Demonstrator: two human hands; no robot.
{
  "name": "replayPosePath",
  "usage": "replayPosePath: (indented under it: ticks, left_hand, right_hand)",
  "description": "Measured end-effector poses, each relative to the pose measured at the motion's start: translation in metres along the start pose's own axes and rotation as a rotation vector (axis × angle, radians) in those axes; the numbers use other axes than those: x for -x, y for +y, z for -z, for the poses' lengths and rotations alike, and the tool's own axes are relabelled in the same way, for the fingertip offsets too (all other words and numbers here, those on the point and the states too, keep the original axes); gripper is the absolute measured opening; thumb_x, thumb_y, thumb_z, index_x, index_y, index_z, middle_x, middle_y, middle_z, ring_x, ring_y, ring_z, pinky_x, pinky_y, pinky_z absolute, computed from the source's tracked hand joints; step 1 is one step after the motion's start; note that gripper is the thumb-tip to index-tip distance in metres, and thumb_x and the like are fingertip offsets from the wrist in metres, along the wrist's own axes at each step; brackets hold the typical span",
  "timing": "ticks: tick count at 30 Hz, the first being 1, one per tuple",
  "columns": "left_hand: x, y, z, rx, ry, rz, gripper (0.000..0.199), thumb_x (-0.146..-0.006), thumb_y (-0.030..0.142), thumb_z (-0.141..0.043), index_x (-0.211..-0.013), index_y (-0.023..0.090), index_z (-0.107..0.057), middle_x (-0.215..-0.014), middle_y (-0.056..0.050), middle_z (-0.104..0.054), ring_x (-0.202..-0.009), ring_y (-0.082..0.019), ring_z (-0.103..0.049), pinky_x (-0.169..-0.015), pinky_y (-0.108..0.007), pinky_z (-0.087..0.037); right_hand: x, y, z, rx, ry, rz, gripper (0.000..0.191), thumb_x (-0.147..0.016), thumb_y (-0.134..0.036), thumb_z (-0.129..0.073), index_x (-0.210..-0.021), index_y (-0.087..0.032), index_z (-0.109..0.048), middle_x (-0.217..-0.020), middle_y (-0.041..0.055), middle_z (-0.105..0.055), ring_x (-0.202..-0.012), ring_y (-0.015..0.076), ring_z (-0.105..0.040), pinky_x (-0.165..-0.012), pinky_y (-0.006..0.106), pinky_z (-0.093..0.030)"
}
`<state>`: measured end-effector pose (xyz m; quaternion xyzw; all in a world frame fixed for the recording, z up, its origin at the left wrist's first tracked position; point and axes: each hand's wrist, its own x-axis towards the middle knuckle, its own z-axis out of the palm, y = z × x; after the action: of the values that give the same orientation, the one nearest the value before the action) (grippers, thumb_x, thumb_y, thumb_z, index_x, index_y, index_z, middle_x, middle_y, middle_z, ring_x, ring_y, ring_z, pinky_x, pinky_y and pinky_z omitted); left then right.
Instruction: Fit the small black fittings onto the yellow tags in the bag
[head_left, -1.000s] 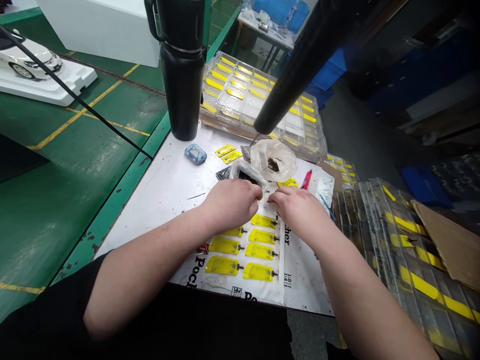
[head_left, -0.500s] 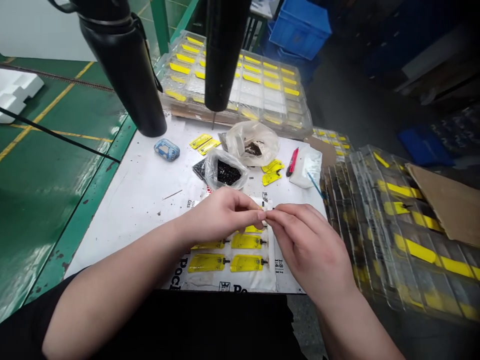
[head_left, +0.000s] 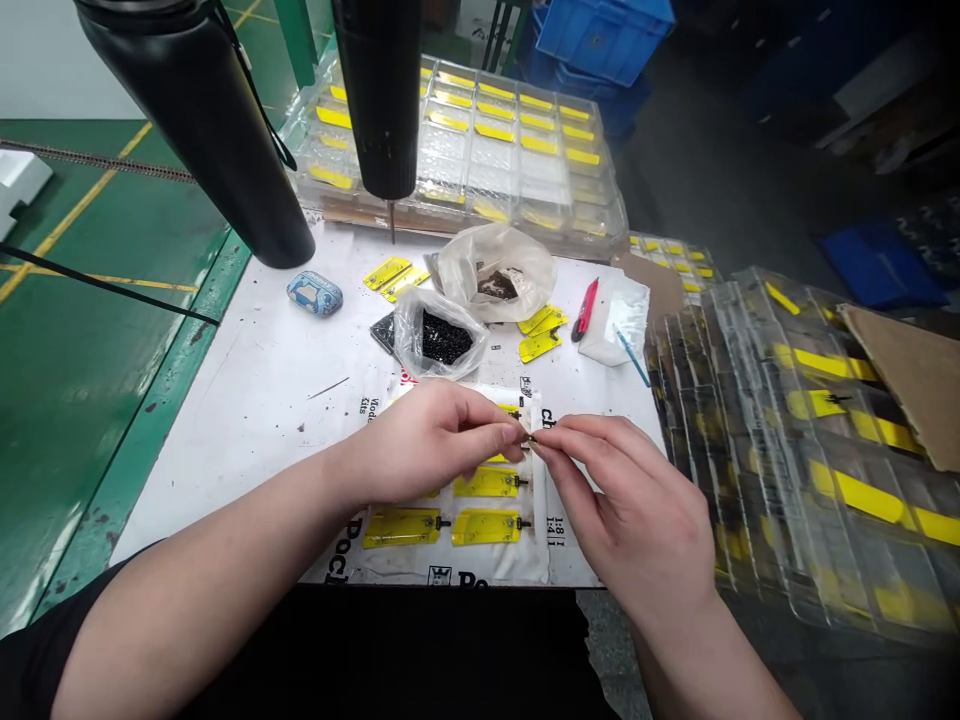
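My left hand (head_left: 427,440) and my right hand (head_left: 630,495) meet fingertip to fingertip over the near part of the table. Both are pinched around something tiny and dark between them, too small to make out. Beneath them lies a white printed pad (head_left: 450,565) bearing several yellow pieces (head_left: 487,527) with small dark fittings at their right ends. Beyond my hands stand an open clear bag of black bits (head_left: 446,338) and a whitish bag of brown bits (head_left: 501,284). More yellow pieces (head_left: 540,346) lie beside the bags.
A black bottle (head_left: 217,140) and a hanging black screwdriver (head_left: 384,120) rise at the back left. A blue case (head_left: 315,295), a red knife (head_left: 586,310) and a white packet (head_left: 619,320) lie on the table. Clear trays (head_left: 495,165) sit behind; stacked trays (head_left: 832,450) stand at the right.
The view has shifted slightly, so the bottle and screwdriver appear further left. My fingertips are still together, with a tiny dark thing now showing between them.
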<state>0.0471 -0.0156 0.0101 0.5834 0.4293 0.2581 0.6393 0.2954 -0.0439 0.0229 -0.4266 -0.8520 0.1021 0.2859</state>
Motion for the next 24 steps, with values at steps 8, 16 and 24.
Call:
replayPosePath:
  ticks: [8, 16, 24]
  left_hand:
    - [-0.001, -0.005, 0.006, -0.863, 0.224, -0.260, 0.025, -0.107, 0.034, -0.067, -0.093, 0.021, -0.083, -0.089, -0.004, -0.081, -0.082, -0.021, -0.073, -0.072, -0.032, -0.048]
    - [-0.007, -0.016, -0.008, -1.159, 0.006, -0.389, 0.019, -0.107, 0.028, -0.069, -0.092, 0.024, -0.079, -0.098, -0.003, -0.078, -0.092, -0.024, -0.068, -0.079, -0.038, -0.049]
    - [-0.011, -0.019, -0.011, -1.178, -0.100, -0.379, 0.017, -0.109, 0.027, -0.067, -0.101, 0.025, -0.082, -0.110, -0.003, -0.081, -0.100, -0.025, -0.068, -0.084, -0.043, -0.052]
  right_hand:
    - [0.016, 0.028, -0.009, 0.044, -0.140, 0.001, 0.018, -0.110, -0.016, -0.071, -0.125, -0.025, -0.072, -0.118, 0.0064, -0.075, -0.107, 0.0244, -0.073, -0.098, 0.043, -0.062]
    - [0.021, 0.048, -0.022, 0.123, -0.304, 0.057, 0.016, -0.111, -0.015, -0.067, -0.123, -0.023, -0.073, -0.119, 0.0074, -0.076, -0.106, 0.0269, -0.068, -0.095, 0.046, -0.057]
    - [0.018, 0.050, -0.025, 0.106, -0.324, 0.065, 0.012, -0.110, -0.015, -0.068, -0.118, -0.022, -0.074, -0.117, 0.0074, -0.075, -0.105, 0.0261, -0.067, -0.093, 0.043, -0.053]
